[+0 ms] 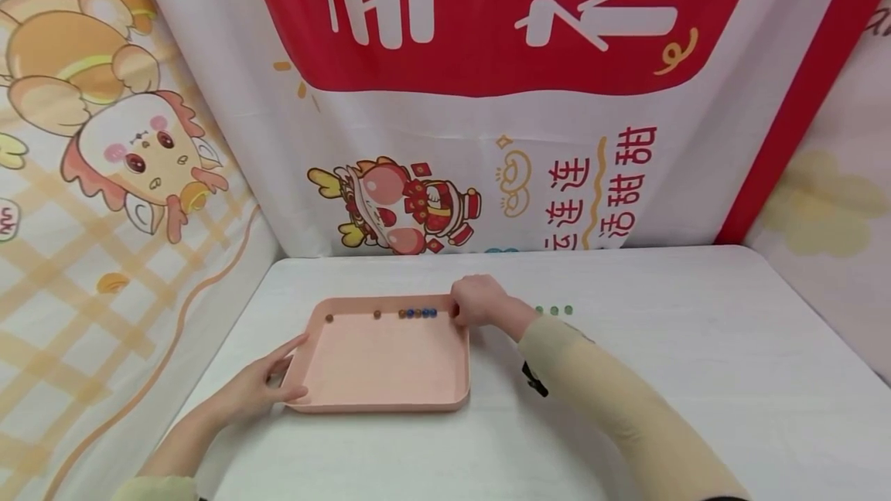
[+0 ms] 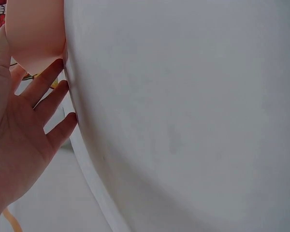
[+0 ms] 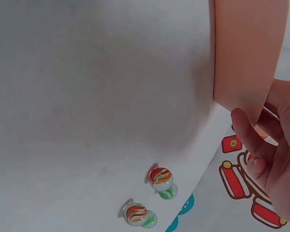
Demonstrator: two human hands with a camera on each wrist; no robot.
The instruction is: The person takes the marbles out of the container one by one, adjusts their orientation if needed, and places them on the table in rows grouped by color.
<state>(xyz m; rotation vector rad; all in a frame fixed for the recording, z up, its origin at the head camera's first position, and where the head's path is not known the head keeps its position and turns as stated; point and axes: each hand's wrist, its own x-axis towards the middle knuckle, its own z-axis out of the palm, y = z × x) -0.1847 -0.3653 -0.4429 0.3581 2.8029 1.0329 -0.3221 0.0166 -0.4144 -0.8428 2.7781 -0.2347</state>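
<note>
A shallow pink tray [image 1: 383,366] lies between both hands on the white table. Several brown and blue marbles [image 1: 418,313] line its far wall, most of them bunched towards the right. My left hand [image 1: 261,385] holds the left wall near the front corner, thumb over the rim and fingers spread along the outside. At the far right corner, my right hand [image 1: 480,301] grips the rim with curled fingers. Beside the right forearm lie green marbles [image 1: 554,310]. The right wrist view shows clear marbles with red-orange swirls [image 3: 161,179], green ones partly hidden behind them.
The white table [image 1: 661,377] reaches from the printed cloth [image 1: 487,176] at the back towards the front. Another patterned cloth [image 1: 125,199] hangs on the left. A small black piece [image 1: 534,379] hangs below the right sleeve.
</note>
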